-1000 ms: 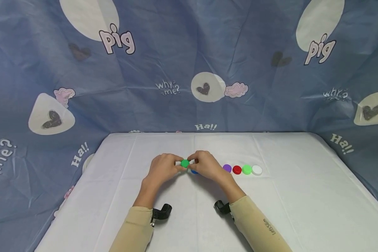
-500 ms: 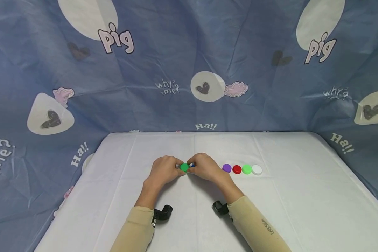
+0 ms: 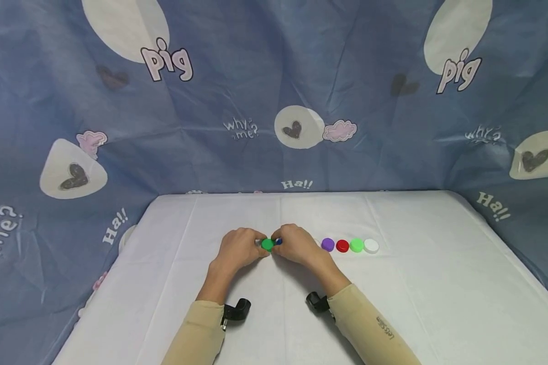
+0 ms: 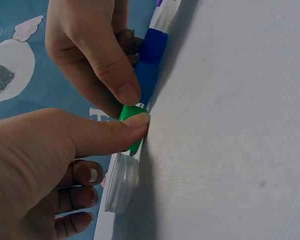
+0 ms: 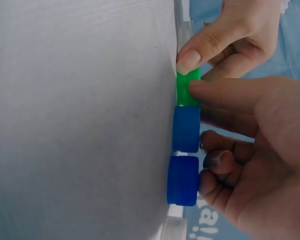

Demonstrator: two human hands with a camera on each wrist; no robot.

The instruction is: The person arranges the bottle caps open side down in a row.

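Note:
A green bottle cap (image 3: 267,245) is pinched between the thumbs and fingers of my left hand (image 3: 239,247) and right hand (image 3: 297,244), one from each side. In the right wrist view it sits low at the cloth, in line with a lighter blue cap (image 5: 186,129) and a darker blue cap (image 5: 183,181). My right hand's curled lower fingers are right beside these blue caps. On the other side of the green cap, a clear ridged cap (image 4: 122,182) stands close under my left thumb in the left wrist view.
Farther right along the row lie a purple cap (image 3: 328,245), a red cap (image 3: 342,246), a light green cap (image 3: 356,245) and a white cap (image 3: 371,246). A white cloth (image 3: 438,284) covers the table, and a blue printed curtain (image 3: 237,162) hangs behind it.
Both hands have brought the green cap down and slightly toward me, into line with the row. The blue cap beside it now shows behind my right fingertips rather than in front of them.

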